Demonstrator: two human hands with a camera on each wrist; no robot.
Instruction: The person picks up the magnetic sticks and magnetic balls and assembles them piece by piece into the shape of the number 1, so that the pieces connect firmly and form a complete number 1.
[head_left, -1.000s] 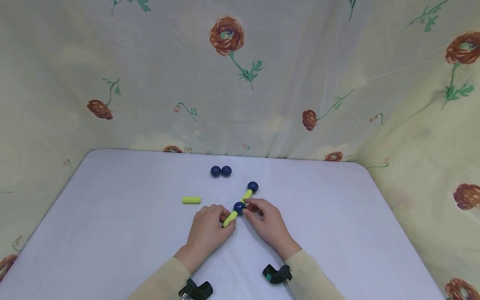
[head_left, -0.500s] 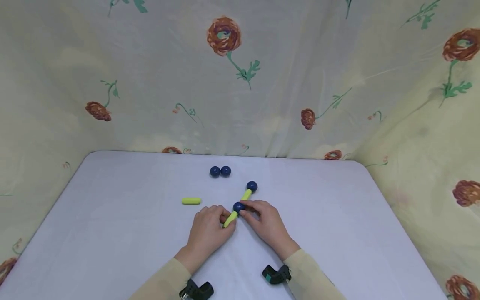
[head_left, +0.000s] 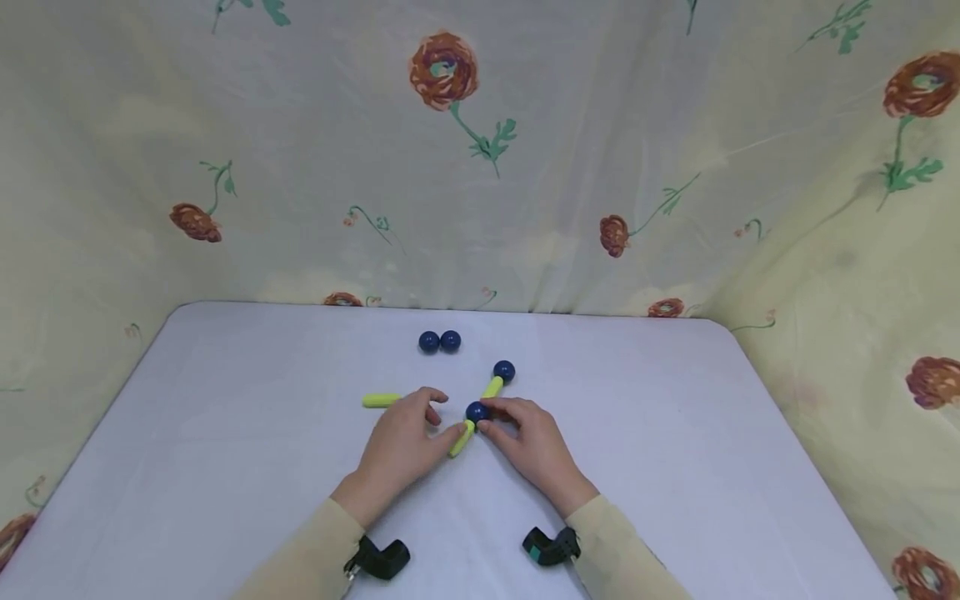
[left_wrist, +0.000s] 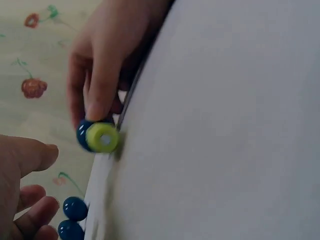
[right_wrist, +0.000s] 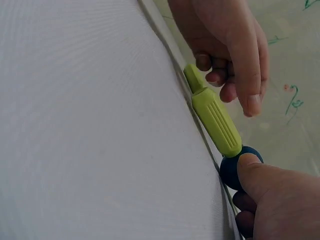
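Note:
My right hand (head_left: 536, 442) pinches a dark blue ball (head_left: 477, 412) between thumb and fingers. From this ball a yellow-green ribbed rod (right_wrist: 217, 122) points toward me, and a second rod (head_left: 492, 387) runs away to another blue ball (head_left: 505, 371), all in one line on the table. My left hand (head_left: 405, 437) is off the near rod, its thumb and fingers spread apart beside it. In the left wrist view the near rod's round end (left_wrist: 106, 139) faces the camera with a pale silvery centre. A loose yellow-green rod (head_left: 380, 400) lies just beyond my left hand, its right end partly covered.
Two blue balls (head_left: 439, 342) sit side by side toward the back of the white table (head_left: 225, 433). A flowered cloth (head_left: 540, 208) hangs behind the table and along its sides. Each wrist carries a black camera (head_left: 551, 547).
My left hand has let go of the near rod, opened its fingers and shifted a little left, toward the loose rod. The right hand has moved from beside the middle ball to grip it.

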